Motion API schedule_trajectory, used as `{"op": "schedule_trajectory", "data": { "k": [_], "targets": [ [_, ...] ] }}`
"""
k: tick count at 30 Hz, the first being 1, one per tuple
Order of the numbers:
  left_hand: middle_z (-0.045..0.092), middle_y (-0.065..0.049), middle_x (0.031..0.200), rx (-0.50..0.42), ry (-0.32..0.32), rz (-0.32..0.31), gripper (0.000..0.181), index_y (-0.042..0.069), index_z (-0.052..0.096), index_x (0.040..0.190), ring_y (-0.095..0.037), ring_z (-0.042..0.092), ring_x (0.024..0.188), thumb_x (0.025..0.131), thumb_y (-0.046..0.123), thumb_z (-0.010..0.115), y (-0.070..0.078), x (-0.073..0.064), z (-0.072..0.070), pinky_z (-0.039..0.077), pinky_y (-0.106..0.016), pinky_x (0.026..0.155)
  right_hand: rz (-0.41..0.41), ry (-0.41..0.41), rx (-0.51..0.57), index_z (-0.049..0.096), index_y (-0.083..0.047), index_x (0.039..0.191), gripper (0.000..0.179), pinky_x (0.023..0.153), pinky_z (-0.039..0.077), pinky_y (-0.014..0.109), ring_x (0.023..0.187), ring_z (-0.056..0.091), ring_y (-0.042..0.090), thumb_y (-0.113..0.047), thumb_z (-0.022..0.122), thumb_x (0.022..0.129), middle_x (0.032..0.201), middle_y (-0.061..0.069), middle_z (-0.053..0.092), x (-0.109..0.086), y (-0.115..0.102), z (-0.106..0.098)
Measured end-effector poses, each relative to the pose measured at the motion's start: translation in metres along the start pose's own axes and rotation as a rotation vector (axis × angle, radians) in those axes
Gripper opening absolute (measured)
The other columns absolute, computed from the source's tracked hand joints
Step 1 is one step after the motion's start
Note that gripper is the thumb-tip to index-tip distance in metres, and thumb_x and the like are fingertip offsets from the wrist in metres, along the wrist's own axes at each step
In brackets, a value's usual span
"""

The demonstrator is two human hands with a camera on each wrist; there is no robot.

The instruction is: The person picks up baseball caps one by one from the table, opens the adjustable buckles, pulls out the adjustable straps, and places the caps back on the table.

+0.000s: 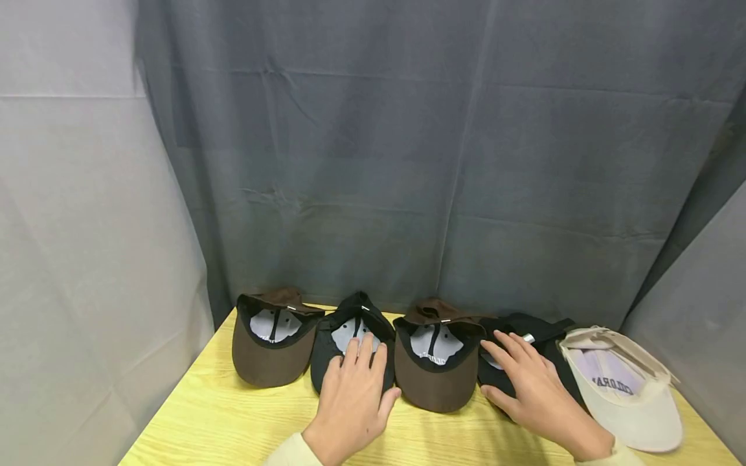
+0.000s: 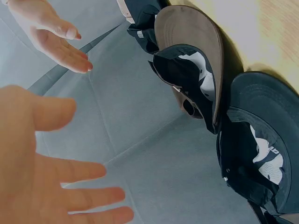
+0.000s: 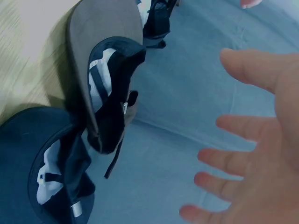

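Observation:
Several caps lie upside down in a row on the table. At the left end is a brown cap (image 1: 274,362), then a black cap (image 1: 326,356), with my left hand (image 1: 352,398) above it in the head view. That hand has its fingers straight and spread and holds nothing. A second brown cap (image 1: 437,385) lies between my hands. My right hand (image 1: 533,395), fingers extended and apart, is over another black cap (image 1: 548,330) and partly hides it. A cream cap (image 1: 635,414) with lettering inside ends the row at the right. Both wrist views show empty palms.
The caps stand along the back of the yellow wood-grain table (image 1: 233,421). Directly behind them hangs a grey curtain (image 1: 361,162). Pale cloth (image 1: 76,226) closes the left side, and another light sheet (image 1: 693,310) the right.

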State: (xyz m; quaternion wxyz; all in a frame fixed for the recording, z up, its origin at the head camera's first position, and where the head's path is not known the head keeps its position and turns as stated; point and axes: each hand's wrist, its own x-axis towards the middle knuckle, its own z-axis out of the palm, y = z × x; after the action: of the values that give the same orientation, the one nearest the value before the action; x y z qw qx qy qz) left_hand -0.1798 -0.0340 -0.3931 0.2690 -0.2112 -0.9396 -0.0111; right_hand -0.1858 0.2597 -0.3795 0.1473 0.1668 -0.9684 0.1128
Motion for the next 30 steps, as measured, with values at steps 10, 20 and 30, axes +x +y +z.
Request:
{"op": "schedule_trajectory", "data": {
  "k": [10,20,30],
  "targets": [
    [0.067,-0.005,0.112,-0.036,0.08,0.063,0.032,0.013,0.069,0.101,-0.021,0.061,0.092,0.085,0.042,0.069,-0.006,-0.003,0.008,0.045,-0.033,0.064,-0.034,0.013,0.091,0.067,-0.011,0.123,0.041,0.089,0.053,0.055,0.114,0.064,0.036,-0.026,0.075,0.086,0.124,0.011,0.068,0.01,0.028,0.003],
    [0.066,0.0,0.102,-0.072,0.103,0.108,0.026,0.016,0.068,0.096,-0.019,0.056,0.097,0.088,0.041,0.067,-0.007,-0.007,0.012,0.046,-0.036,0.081,0.022,-0.021,0.106,0.069,-0.005,0.118,0.035,0.083,0.053,0.055,0.104,0.067,0.039,-0.025,0.072,0.09,0.117,0.016,0.07,0.017,0.082,-0.004],
    [0.065,0.0,0.102,-0.07,0.088,0.109,0.03,0.015,0.067,0.1,-0.019,0.056,0.101,0.086,0.041,0.07,-0.007,-0.013,0.015,0.044,-0.038,0.086,0.253,-0.107,0.118,0.066,0.001,0.121,0.043,0.073,0.054,0.051,0.098,0.067,0.045,-0.035,0.054,0.101,0.116,0.029,0.068,0.017,0.168,-0.032]
  ]
}}
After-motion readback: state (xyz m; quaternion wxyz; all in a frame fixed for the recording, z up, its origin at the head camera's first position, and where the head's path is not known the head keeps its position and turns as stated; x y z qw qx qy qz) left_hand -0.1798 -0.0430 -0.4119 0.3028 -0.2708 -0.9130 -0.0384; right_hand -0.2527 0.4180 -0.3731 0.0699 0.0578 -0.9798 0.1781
